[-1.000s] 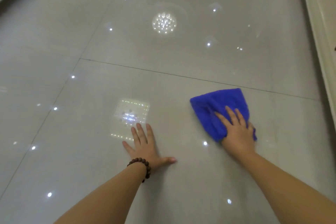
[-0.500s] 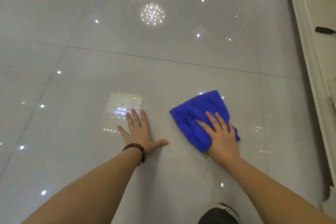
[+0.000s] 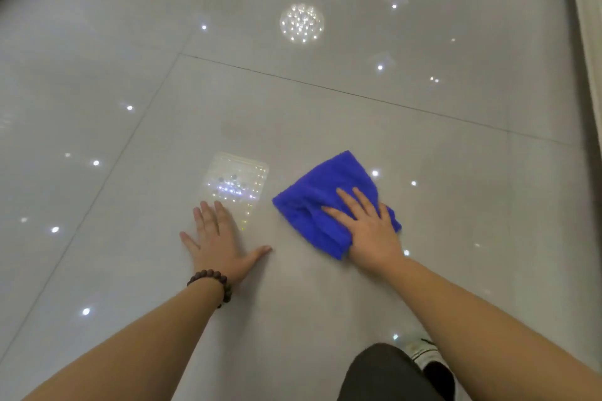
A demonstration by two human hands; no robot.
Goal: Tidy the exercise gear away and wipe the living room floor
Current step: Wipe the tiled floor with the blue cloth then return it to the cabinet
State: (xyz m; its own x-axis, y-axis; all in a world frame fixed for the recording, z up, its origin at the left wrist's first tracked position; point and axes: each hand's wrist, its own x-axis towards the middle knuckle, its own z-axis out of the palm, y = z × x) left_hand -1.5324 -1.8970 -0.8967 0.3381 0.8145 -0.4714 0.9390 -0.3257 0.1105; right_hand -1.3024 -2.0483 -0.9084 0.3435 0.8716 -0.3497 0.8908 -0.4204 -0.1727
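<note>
From the head camera, looking down, the glossy pale tiled floor [image 3: 325, 114] fills nearly the whole view; dark grout lines cross it, one running from the upper middle down toward the right, another slanting down the left side; the tiles mirror ceiling lights as scattered white dots, a round cluster of points near the top, and a pale square patch of glitter just beyond the left hand's fingertips; the blue cloth [image 3: 325, 192] lies bunched and folded on the floor right of centre, its far corner pointing away from the person; the right hand [image 3: 368, 231] lies flat on the near part of the cloth, fingers straight and slightly spread, pressing it to the tile, with the cloth's edge showing on both sides of the palm; the left hand [image 3: 218, 238] rests palm down on the bare tile just left of the cloth and apart from it, fingers straight and together, thumb stretched out toward the cloth; a string of dark round beads, the bracelet [image 3: 215, 283], circles the left wrist; both bare forearms reach in from the bottom edge; at the lower right a dark trouser knee [image 3: 384, 371] and part of a light shoe [image 3: 423, 352] show between the arms; a cream-coloured raised edge [image 3: 586, 10] runs down the right border; no containers appear in this view.
</note>
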